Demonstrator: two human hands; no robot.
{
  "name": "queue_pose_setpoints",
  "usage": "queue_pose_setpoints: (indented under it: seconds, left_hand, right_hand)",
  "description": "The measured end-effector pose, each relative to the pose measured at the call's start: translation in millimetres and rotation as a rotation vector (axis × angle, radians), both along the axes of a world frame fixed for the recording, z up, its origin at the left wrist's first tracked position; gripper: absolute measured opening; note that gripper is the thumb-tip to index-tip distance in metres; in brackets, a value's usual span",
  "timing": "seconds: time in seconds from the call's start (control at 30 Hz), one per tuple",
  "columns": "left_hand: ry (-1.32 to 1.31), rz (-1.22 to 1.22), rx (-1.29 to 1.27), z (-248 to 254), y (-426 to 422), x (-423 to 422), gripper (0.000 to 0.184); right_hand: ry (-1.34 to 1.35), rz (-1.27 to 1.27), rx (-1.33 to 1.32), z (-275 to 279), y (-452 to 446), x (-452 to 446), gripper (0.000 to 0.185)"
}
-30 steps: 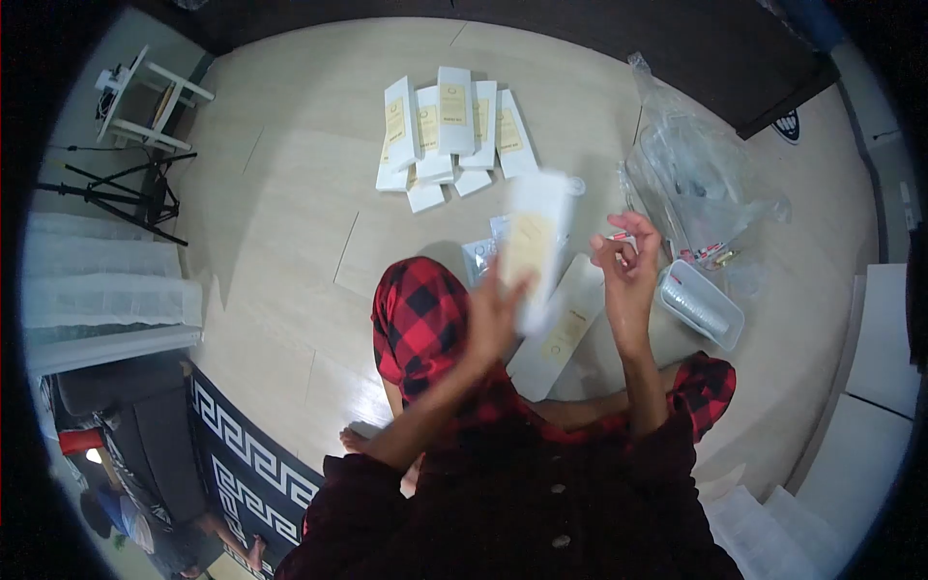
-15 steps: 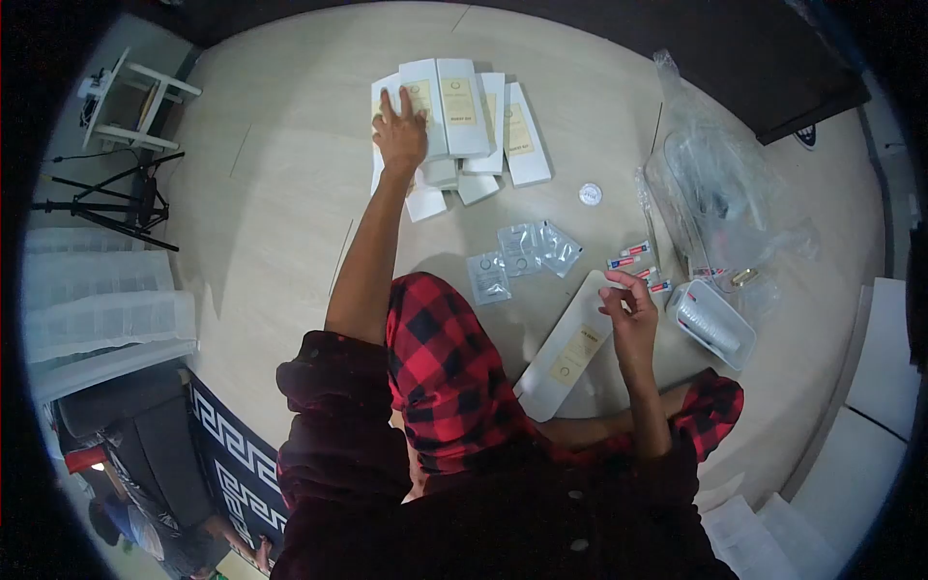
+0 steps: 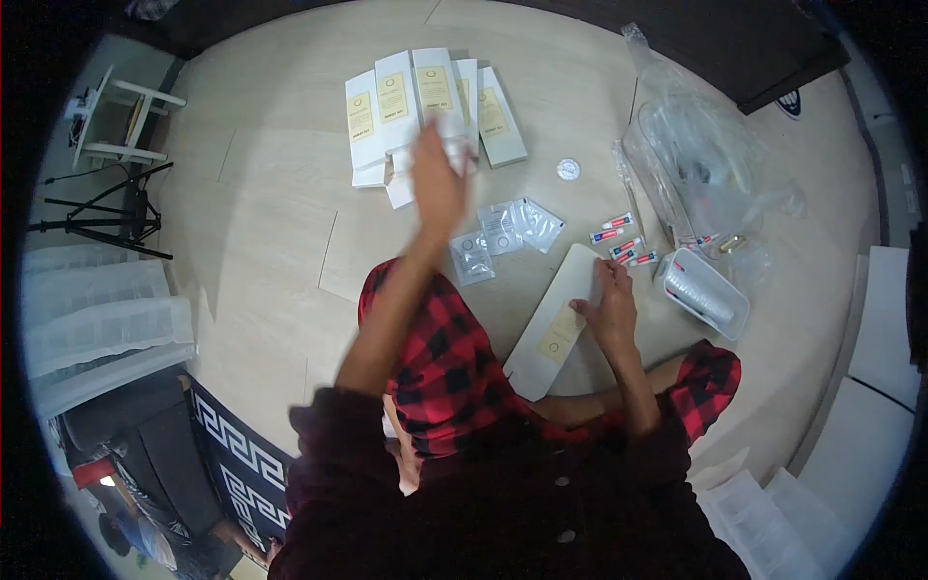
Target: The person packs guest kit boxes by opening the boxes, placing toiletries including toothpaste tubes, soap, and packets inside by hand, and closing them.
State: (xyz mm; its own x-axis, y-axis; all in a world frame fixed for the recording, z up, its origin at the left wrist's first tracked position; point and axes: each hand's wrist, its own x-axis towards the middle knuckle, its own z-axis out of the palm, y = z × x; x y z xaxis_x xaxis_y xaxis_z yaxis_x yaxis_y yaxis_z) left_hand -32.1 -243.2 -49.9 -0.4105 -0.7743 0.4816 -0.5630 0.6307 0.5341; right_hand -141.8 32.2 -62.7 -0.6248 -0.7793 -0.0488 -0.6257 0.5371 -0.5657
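Observation:
My left hand point(image 3: 440, 184) is smeared by motion over the near side of a stack of white boxes point(image 3: 394, 106) with cream labels; whether its fingers hold anything does not show. My right hand point(image 3: 616, 304) is at the upper right edge of a flat white pillow box point(image 3: 556, 324), thumb on its face and fingers curled at the edge. That box lies slanted in front of my crossed legs, its cream label facing up. Between the stack and my knees are several clear sachets point(image 3: 503, 229). Several small toothpaste tubes point(image 3: 619, 237) lie just beyond my right hand.
A white tub point(image 3: 706, 295) with stacked round clear packets stands at the right, before a large clear plastic bag point(image 3: 706, 164). One round packet point(image 3: 568, 169) lies on the floor. A black tripod point(image 3: 116, 208) and white stool point(image 3: 126, 116) stand left. Another person point(image 3: 145, 536) is at lower left.
My left hand has left the top of the box stack and moved right and toward me. My right hand has lowered onto the flat pillow box. The whole view has shifted slightly.

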Motion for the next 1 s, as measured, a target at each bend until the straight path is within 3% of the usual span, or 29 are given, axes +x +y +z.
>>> queue_pose_setpoints:
  seconds: [0.03,0.1,0.13,0.2,0.33,0.47,0.53,0.67,0.73,0.77,0.83,0.87,1.0]
  left_hand:
    - [-0.116,-0.036,0.513,28,53,-1,0.057]
    - [-0.397,-0.186,0.827,28,141,5,0.072]
    - [-0.447,-0.388,0.691,-1,180,14,0.085]
    - [-0.559,-0.435,0.783,-10,233,24,0.100]
    - [-0.767,-0.316,0.551,-15,264,25,0.108]
    - [-0.690,-0.285,0.528,-23,268,26,0.110]
    - [-0.664,-0.289,0.534,-23,269,27,0.111]
    - [-0.552,-0.270,0.573,-27,272,31,0.110]
    - [-0.532,-0.266,0.589,-23,273,32,0.110]
    - [-0.502,-0.241,0.515,-20,275,32,0.109]
    - [-0.474,-0.220,0.442,-5,274,31,0.109]
    - [-0.341,-0.212,0.442,2,272,29,0.110]
    - [-0.053,-0.205,0.518,42,260,21,0.113]
  right_hand:
    - [0.010,0.010,0.014,-4,4,0,0.064]
    - [0.042,0.017,0.029,-3,3,-2,0.062]
    - [0.071,0.023,0.049,-2,3,-3,0.061]
    - [0.099,0.035,0.064,-6,4,-2,0.059]
    - [0.143,0.072,0.091,-12,-1,-8,0.049]
    - [0.198,0.079,0.112,4,-20,-18,0.047]
    - [-0.006,0.119,0.274,27,-27,-20,0.042]
    - [0.113,0.279,0.230,26,-16,-22,0.033]
    - [-0.099,0.170,0.205,28,-10,-24,0.024]
    - [-0.094,0.171,0.200,25,-9,-31,0.024]
    - [-0.368,0.229,0.072,25,-10,-43,0.024]
    - [-0.370,0.225,0.072,25,-9,-51,0.024]
    - [-0.582,0.193,0.183,134,-12,-49,0.027]
